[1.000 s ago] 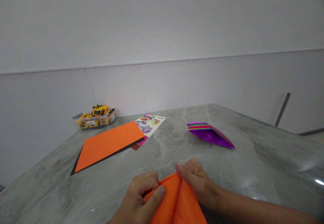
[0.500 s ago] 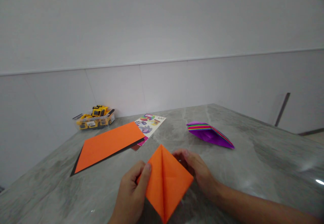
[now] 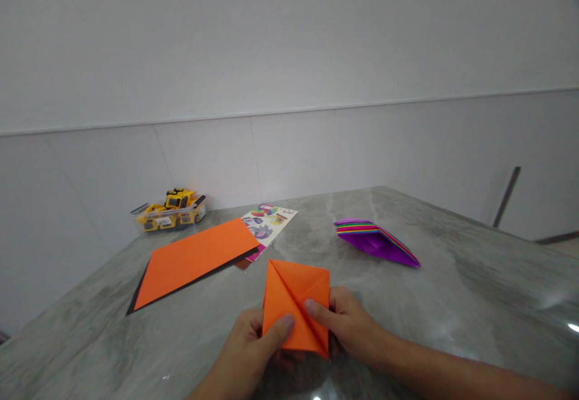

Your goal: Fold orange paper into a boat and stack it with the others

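A folded piece of orange paper (image 3: 296, 285), creased along a diagonal into a square, is held up over the near part of the table. My left hand (image 3: 253, 346) grips its lower left, thumb on the front face. On its right side my right hand (image 3: 350, 321) pinches the paper, with the thumb resting near the central crease. The fingers of both hands are mostly hidden behind the paper.
On the grey marbled table (image 3: 203, 309), orange sheets (image 3: 199, 258) lie over a black sheet at the left, partly covering a printed packet (image 3: 269, 222). A clear box of yellow toy vehicles (image 3: 172, 210) stands behind. Stacked multicoloured folded paper (image 3: 375, 243) lies at the right.
The orange paper has turned from point-up to a square stance, so its crease now runs diagonally. My right hand has closed on its right side, and my left thumb has shifted lower.
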### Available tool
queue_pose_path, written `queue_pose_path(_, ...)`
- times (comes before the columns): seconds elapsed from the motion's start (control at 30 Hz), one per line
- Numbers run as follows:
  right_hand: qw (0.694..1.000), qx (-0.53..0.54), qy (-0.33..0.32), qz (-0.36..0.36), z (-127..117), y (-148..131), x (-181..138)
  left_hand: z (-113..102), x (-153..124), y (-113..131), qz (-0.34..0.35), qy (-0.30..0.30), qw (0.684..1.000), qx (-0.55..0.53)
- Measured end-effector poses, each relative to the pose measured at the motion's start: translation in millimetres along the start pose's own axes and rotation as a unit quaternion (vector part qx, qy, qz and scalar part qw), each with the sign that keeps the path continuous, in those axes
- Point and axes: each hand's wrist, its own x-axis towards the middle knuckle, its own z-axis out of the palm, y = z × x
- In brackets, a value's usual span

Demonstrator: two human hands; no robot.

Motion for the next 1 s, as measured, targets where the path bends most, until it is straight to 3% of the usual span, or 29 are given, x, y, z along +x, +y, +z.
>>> queue_pose_path(0.17, 0.998, 0.014, -0.054, 0.025, -1, -6, -3, 5, -2, 3, -0.009, -0.018, 0.999, -0.047)
queue_pose_path(0.37, 0.980, 0.080, -0.139, 0.115, 0, -7, -2, 7, -1, 1, -0.031, -0.008, 0.996, -0.083)
queue_pose_path(0.63, 0.974, 0.107, -0.145, 0.140, -7, -6, 0, 1, 2, -6, -0.036, -0.031, 0.992, -0.114)
queue_pose_path(0.8, 0.974, 0.106, -0.137, 0.149, -7, -14, -3, 0, 2, -2, -0.004, 0.014, 0.998, -0.054)
queue_pose_path(1.0, 0.971, 0.107, -0.120, 0.175, -7, -14, -1, 2, 2, -4, -0.005, 0.035, 0.998, -0.057)
